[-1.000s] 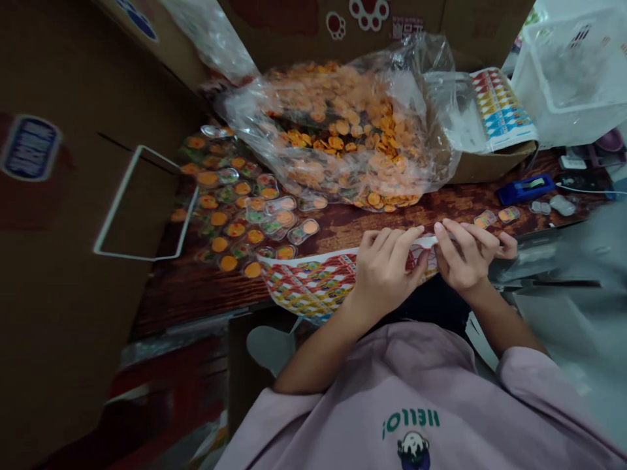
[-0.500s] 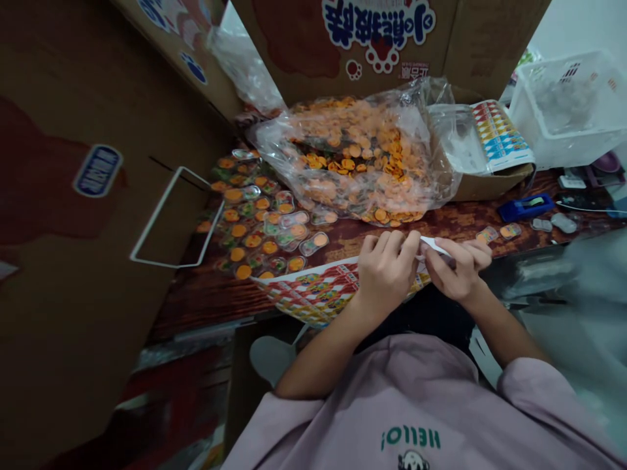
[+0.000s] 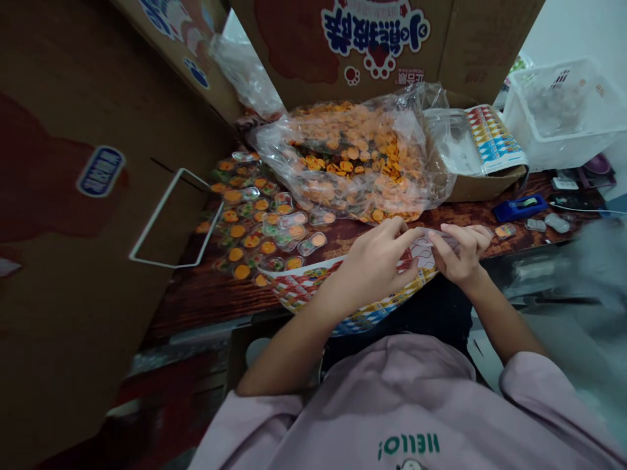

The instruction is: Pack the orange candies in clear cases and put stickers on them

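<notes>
I can see both hands (image 3: 379,256) (image 3: 459,256) half-curled, pinching the sheet (image 3: 304,282) by its edge, kinda in front of the bag (image 3: 362,163).

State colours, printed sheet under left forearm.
The printed sheet is red, yellow and blue with white; best seen in the head view.

Dim, cool light overall, brightest at the upper right on the pale wall (image 3: 582,29); the big carton (image 3: 73,294) at left sinks into shadow. Glare streaks the plastic bag (image 3: 318,196) at upper centre. Fine print on the printed sheet (image 3: 372,310) smears; wide-angle stretching and blur mark the lower corners
</notes>
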The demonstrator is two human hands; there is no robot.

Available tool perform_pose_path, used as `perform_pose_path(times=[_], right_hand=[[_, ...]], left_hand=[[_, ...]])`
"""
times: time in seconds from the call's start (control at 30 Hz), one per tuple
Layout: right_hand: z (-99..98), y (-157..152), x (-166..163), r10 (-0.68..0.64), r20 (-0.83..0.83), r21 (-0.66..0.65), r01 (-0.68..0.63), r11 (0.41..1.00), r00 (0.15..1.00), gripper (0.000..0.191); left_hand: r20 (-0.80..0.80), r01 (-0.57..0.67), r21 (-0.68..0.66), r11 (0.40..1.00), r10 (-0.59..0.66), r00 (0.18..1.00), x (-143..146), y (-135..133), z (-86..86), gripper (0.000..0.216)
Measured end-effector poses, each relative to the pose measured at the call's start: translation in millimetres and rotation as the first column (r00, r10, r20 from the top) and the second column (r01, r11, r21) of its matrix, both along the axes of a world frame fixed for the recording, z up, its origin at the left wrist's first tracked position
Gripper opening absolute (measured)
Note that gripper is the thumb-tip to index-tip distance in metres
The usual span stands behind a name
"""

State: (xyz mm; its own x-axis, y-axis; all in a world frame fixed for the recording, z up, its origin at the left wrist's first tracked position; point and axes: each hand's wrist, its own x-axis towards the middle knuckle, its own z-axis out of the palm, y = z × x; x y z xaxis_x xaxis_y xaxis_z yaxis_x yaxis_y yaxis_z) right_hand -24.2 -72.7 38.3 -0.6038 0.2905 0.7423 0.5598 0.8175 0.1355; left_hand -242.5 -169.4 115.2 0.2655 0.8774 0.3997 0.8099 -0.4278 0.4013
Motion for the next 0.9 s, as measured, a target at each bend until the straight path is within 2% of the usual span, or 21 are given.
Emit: perform_pose_path(times=[0.07,0.13,0.23,0.3,0.4,0.53,0.63,0.77,0.9], right_hand=[[0.6,8,-8,-0.014,-0.015,-0.001,0.014,1.000,1.000,0.028],[5.3,12,-18,-0.015,-0.032,0.004,0.016,1.000,0.999,0.031],[18.1,13,-31,0.036,-0.060,0.005,-0.036,0.999,0.998,0.031],[28.1,11,-35,0.095,-0.066,-0.012,-0.096,0.995,0.993,0.026],[43.2,5,-37,0.140,-0.053,-0.043,-0.143,0.989,0.989,0.019],[63.3,-1,-32,0.149,0.039,-0.021,-0.149,0.989,0.988,0.010],[78.5,-5,-27,0.151,0.190,0.001,-0.154,0.988,0.970,0.017],[96.3,-13,-18,0.137,0.329,0.144,-0.194,0.970,0.934,0.018],[111.5,-19,-14,0.098,0.330,0.263,-0.192,0.945,0.939,0.012]], left_hand=[[0.005,0.141,-0.111,0.984,-0.141,0.990,-10,9,13.4,0.042],[0.080,0.298,-0.188,0.936,-0.287,0.954,-22,22,27.1,0.038],[0.224,0.419,-0.264,0.869,-0.367,0.903,-38,43,46.3,0.030],[0.269,0.390,-0.310,0.867,-0.314,0.911,-47,53,56.1,0.029],[0.279,0.280,-0.323,0.904,-0.191,0.941,-55,57,63.7,0.025],[0.260,0.195,-0.257,0.947,-0.126,0.957,-51,49,61.0,0.029],[0.231,0.171,-0.149,0.974,-0.134,0.964,-41,44,55.3,0.034],[0.161,0.152,-0.018,0.988,-0.147,0.976,-32,45,52.3,0.037],[0.140,0.154,-0.002,0.988,-0.152,0.978,-33,52,58.3,0.038]])
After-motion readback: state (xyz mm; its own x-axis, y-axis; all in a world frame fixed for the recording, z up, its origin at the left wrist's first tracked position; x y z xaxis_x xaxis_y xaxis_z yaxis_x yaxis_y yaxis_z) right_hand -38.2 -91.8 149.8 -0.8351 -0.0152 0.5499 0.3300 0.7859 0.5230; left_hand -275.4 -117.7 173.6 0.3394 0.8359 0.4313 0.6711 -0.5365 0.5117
